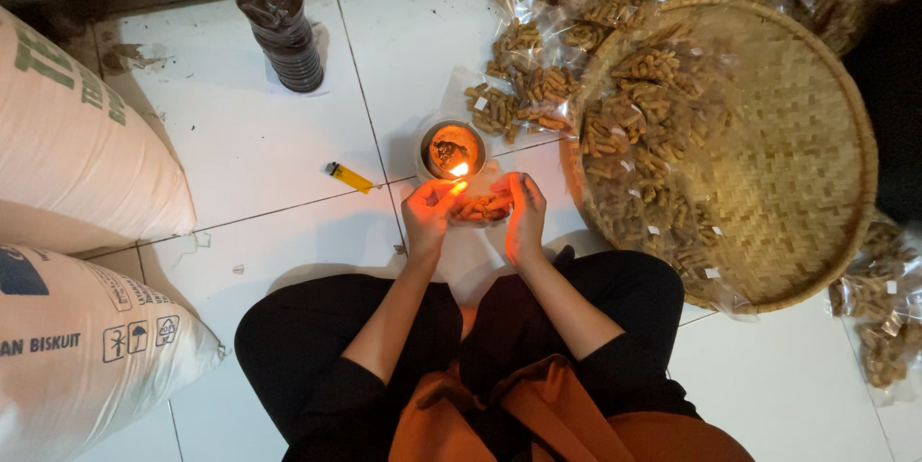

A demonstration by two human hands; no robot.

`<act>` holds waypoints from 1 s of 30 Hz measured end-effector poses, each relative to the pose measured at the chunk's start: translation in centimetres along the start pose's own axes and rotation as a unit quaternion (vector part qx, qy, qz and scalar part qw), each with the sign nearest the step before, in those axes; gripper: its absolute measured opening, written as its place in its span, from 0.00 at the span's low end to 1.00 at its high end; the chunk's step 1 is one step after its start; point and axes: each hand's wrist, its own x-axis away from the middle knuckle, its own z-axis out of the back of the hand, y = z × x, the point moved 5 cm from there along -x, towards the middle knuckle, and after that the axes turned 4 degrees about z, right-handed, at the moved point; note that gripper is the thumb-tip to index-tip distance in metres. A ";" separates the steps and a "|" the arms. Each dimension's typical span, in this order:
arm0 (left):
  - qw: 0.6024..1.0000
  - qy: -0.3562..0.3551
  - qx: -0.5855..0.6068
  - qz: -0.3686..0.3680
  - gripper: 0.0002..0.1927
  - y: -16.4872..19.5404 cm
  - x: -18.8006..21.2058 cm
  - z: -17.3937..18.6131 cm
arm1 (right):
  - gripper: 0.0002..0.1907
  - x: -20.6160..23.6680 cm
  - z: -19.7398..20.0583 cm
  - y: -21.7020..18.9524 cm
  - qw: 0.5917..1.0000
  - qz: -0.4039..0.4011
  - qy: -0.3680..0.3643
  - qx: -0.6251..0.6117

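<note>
sacks [77, 126]: cut by left edge | packets [884, 328]: cut right | snack packet [483, 206]: mostly hidden between hands

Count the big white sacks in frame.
2. One white sack lies at the left edge, upper part of the view; the second white sack sits below it at lower left. Both are cut off by the frame, so more may lie out of view.
</note>
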 end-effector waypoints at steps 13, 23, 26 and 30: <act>1.000 -0.001 -0.006 -0.010 0.07 -0.6 -0.2 0.2 | 0.15 0.1 0.3 0.0 1.000 0.008 0.011 0.025; 0.999 0.011 -0.036 0.001 0.05 -0.8 0.2 0.1 | 0.15 0.2 0.3 -0.5 0.999 0.016 0.025 0.025; 0.999 0.011 -0.027 -0.023 0.05 -0.8 0.1 0.1 | 0.15 0.1 0.4 -0.4 0.999 0.011 0.030 0.012; 0.998 0.023 -0.029 -0.056 0.06 -0.7 0.0 0.1 | 0.15 0.2 0.5 -0.3 0.999 0.001 0.038 0.023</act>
